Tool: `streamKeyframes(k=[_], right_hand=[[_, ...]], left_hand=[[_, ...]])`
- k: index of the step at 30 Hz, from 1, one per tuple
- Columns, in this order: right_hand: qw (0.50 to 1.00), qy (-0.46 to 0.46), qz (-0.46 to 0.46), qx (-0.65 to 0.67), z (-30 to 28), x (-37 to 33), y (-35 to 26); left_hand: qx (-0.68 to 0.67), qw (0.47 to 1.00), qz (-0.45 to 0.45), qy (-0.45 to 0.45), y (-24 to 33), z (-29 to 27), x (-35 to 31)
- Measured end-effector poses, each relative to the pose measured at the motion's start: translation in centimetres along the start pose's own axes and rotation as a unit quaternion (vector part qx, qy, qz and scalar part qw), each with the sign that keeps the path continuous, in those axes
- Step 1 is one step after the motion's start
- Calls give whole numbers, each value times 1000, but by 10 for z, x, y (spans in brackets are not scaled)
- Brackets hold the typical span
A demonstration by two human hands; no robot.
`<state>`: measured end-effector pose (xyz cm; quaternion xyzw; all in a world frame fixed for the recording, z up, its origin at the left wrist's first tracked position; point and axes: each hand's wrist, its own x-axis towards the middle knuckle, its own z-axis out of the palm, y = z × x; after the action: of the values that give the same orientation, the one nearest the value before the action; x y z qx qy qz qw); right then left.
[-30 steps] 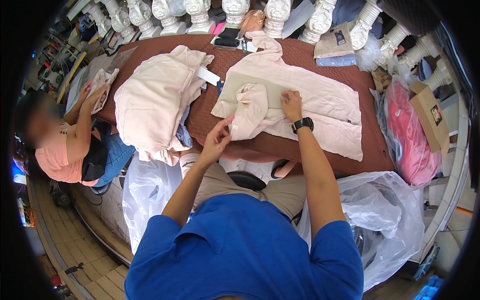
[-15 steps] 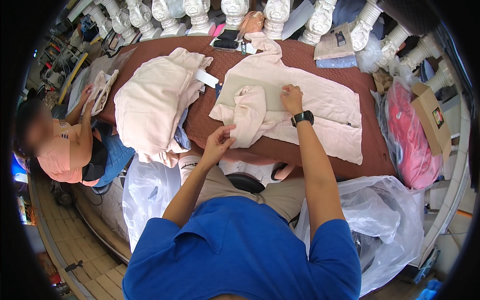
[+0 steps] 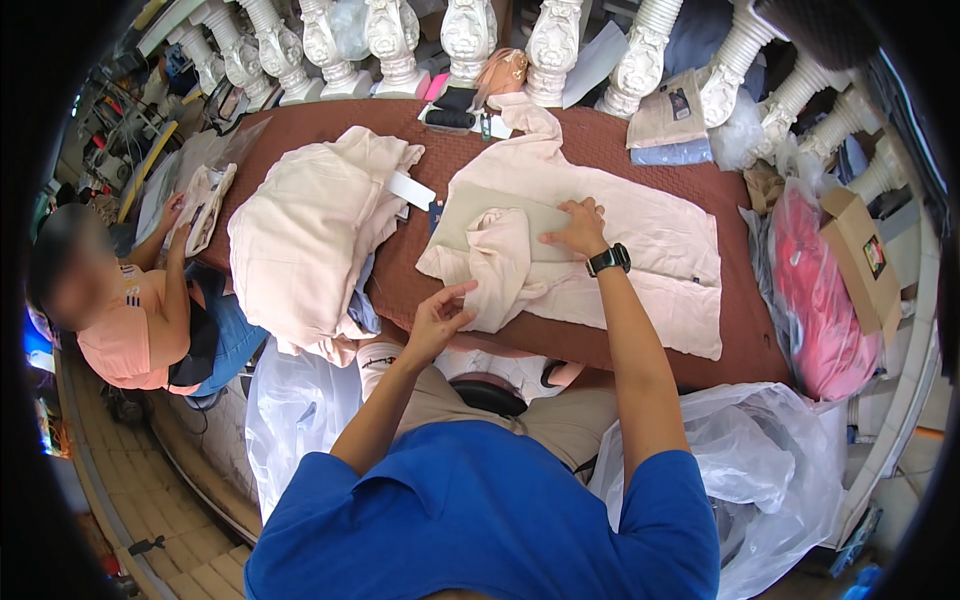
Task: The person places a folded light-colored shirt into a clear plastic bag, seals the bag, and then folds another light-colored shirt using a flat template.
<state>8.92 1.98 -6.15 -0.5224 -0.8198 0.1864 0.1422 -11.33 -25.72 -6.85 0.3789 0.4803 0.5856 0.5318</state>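
Note:
A pale pink long-sleeved shirt point(image 3: 640, 230) lies spread on the brown-covered table, one sleeve stretched toward the far side. On it rests a flat grey-beige board point(image 3: 548, 222), with the other sleeve point(image 3: 497, 262) folded across it in loose wrinkles. My right hand point(image 3: 577, 230), a black watch on its wrist, is spread over the board's right end, fingers apart. At the sleeve's near left edge is my left hand point(image 3: 440, 318), its thumb and forefinger curved and apart beside the cloth. A dark tag point(image 3: 436, 214) shows at the board's left end.
A heap of pale pink garments point(image 3: 310, 240) is left of the shirt. Beyond it a person point(image 3: 140, 310) handles a folded garment. Bagged red cloth point(image 3: 815, 290) and a cardboard box point(image 3: 865, 265) stand right. White balusters point(image 3: 470, 40) line the far edge. Clear plastic point(image 3: 740, 450) hangs nearby.
My right hand has opened out from bent fingers and lies flatter on the board. My left hand stays by the sleeve. The whole view has shifted slightly.

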Motion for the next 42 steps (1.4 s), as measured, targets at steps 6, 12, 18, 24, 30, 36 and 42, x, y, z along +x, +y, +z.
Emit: streamKeyframes(k=[6,12,18,24,30,36,42], right_hand=[[983,-2,-89,161,-14,38,28],[938,15,-133,318,-87,28,30],[856,188,0,482,-157,-7,92],[761,297,87,570,-163,-41,119],[649,457,154,588,-174,-99,148],[625,546,213,516,-143,-133,226],[630,534,242,508,-107,-124,222]], left_hand=[[-96,995,26,23,14,5,8],[-131,986,78,-68,52,-32,-23],[133,991,-8,11,95,-49,-14],[530,835,3,149,29,-27,43],[532,836,-127,40,45,-21,59],[-44,990,121,-53,124,-1,25],[-227,904,362,9,191,-56,-27]])
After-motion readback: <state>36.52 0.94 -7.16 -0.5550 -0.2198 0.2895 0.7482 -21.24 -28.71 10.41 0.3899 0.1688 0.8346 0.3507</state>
